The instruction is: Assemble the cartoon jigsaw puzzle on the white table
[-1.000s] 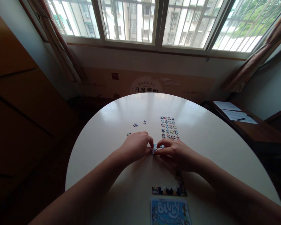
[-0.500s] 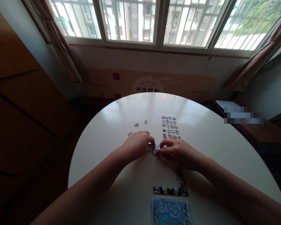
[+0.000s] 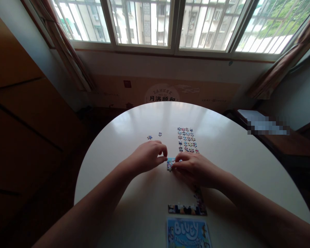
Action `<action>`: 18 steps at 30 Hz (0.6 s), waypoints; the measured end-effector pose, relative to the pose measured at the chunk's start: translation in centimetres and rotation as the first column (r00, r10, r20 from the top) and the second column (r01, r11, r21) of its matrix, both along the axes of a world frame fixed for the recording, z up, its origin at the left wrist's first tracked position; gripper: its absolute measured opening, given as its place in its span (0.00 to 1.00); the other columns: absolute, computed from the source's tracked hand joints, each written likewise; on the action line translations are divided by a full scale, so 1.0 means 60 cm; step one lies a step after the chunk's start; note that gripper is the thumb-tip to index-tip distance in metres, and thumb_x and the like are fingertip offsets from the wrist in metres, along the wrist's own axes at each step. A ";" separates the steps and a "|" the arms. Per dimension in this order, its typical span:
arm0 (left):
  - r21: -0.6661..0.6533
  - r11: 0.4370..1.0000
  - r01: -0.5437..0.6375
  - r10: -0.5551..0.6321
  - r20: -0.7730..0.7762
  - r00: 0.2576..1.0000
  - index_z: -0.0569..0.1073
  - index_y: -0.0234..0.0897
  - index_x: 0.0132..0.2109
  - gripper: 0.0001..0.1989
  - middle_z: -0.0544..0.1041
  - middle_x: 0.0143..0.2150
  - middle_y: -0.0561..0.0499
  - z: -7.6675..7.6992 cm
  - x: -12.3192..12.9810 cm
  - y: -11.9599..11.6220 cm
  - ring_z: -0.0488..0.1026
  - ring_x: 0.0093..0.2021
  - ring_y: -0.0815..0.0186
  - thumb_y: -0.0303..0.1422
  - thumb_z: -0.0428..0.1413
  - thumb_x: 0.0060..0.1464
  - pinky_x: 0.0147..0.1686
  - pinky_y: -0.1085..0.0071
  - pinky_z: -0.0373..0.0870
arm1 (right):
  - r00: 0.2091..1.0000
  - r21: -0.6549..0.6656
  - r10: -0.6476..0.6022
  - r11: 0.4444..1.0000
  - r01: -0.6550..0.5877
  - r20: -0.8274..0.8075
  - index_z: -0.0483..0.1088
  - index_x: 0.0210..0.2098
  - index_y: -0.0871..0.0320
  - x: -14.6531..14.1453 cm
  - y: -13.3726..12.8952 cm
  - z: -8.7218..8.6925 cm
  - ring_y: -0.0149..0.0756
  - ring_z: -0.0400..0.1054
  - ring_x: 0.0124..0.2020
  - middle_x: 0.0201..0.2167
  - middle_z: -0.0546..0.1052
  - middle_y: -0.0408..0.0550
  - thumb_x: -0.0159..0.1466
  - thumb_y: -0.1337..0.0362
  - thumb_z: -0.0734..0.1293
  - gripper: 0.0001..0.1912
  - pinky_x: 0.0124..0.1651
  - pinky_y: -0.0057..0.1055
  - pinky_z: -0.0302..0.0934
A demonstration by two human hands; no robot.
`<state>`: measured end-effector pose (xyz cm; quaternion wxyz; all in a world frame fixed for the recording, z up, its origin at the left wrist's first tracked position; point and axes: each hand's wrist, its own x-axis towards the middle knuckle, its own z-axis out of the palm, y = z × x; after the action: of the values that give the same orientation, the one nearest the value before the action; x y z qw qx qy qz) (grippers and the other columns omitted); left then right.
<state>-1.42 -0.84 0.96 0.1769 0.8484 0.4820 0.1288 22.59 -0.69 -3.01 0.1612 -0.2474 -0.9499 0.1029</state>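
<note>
A small joined section of jigsaw puzzle (image 3: 170, 164) lies flat near the middle of the round table, between my hands. My left hand (image 3: 150, 156) is just left of it, thumb and forefinger curved with a gap between them and nothing seen in it. From the right, my right hand (image 3: 193, 167) has its thumb and fingers on the section's right edge, partly hiding it. Behind my right hand, loose puzzle pieces (image 3: 187, 137) lie in rows. Closer to me lies an L-shaped corner of joined puzzle (image 3: 187, 209), partly under my right forearm.
Two stray puzzle pieces (image 3: 150, 137) lie beyond my left hand. A blue Bluey picture sheet (image 3: 188, 232) is at the near side of the white round table (image 3: 105, 155). Past the far edge stands a printed cardboard box (image 3: 136, 93) under the window.
My left hand has drawn slightly left, off the small puzzle section, and its thumb and forefinger have parted. My right hand stays on the section's right side.
</note>
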 end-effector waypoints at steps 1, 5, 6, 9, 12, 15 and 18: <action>-0.011 1.000 0.017 -0.017 -0.009 1.000 0.79 0.40 0.37 0.05 0.78 0.40 0.49 0.000 0.000 -0.001 0.72 0.39 0.62 0.36 0.60 0.56 0.36 0.67 0.64 | 1.000 -0.004 0.004 1.000 -0.004 -0.002 0.77 0.47 0.49 0.000 0.000 -0.001 0.32 0.69 0.36 0.41 0.77 0.45 0.68 0.65 0.65 0.11 0.36 0.31 0.58; -0.059 0.995 0.078 -0.082 -0.054 0.995 0.77 0.40 0.35 0.07 0.78 0.38 0.50 0.000 0.006 -0.006 0.71 0.37 0.63 0.39 0.62 0.53 0.33 0.68 0.62 | 1.000 -0.015 0.002 1.000 -0.002 -0.003 0.76 0.47 0.50 -0.001 0.000 -0.001 0.32 0.68 0.36 0.40 0.76 0.45 0.69 0.65 0.65 0.11 0.37 0.31 0.59; -0.067 0.994 0.087 -0.091 -0.066 0.994 0.77 0.40 0.34 0.07 0.78 0.38 0.50 -0.001 0.007 -0.007 0.71 0.36 0.64 0.38 0.62 0.53 0.33 0.68 0.61 | 1.000 -0.017 -0.001 1.000 0.001 0.001 0.76 0.47 0.50 -0.001 0.000 -0.001 0.32 0.68 0.36 0.40 0.76 0.46 0.69 0.65 0.65 0.10 0.38 0.32 0.59; -0.071 0.992 0.101 -0.107 -0.086 0.990 0.75 0.39 0.33 0.07 0.78 0.37 0.51 -0.003 0.010 -0.008 0.70 0.34 0.65 0.37 0.62 0.52 0.32 0.69 0.60 | 1.000 -0.028 0.002 1.000 -0.001 0.013 0.76 0.47 0.50 -0.001 0.000 0.000 0.33 0.68 0.36 0.40 0.75 0.46 0.69 0.65 0.64 0.10 0.39 0.32 0.59; -0.059 0.993 0.102 -0.107 -0.091 0.990 0.74 0.39 0.32 0.07 0.78 0.36 0.52 -0.006 0.010 -0.007 0.69 0.34 0.65 0.37 0.61 0.52 0.31 0.68 0.60 | 1.000 -0.029 0.007 1.000 -0.007 0.004 0.76 0.47 0.49 -0.001 0.001 -0.002 0.33 0.68 0.37 0.41 0.75 0.46 0.68 0.65 0.64 0.11 0.40 0.33 0.60; -0.053 0.993 0.101 -0.106 -0.099 0.989 0.73 0.39 0.31 0.08 0.77 0.35 0.52 -0.006 0.010 -0.006 0.69 0.33 0.66 0.37 0.61 0.52 0.31 0.68 0.59 | 1.000 -0.021 0.010 1.000 -0.010 -0.008 0.77 0.46 0.50 -0.001 0.001 -0.004 0.34 0.68 0.37 0.41 0.76 0.47 0.68 0.66 0.65 0.11 0.40 0.33 0.60; -0.055 0.994 0.099 -0.104 -0.103 0.989 0.72 0.39 0.31 0.08 0.77 0.35 0.52 -0.006 0.011 -0.006 0.68 0.33 0.66 0.37 0.61 0.51 0.30 0.68 0.58 | 0.999 -0.018 0.022 1.000 -0.022 -0.026 0.77 0.46 0.50 0.000 0.002 -0.005 0.35 0.68 0.37 0.40 0.76 0.47 0.68 0.66 0.64 0.11 0.40 0.34 0.61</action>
<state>-0.76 -1.22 0.60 0.1787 0.8727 0.4501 0.0625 22.57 -0.58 -3.31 0.1701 -0.2370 -0.9493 0.1168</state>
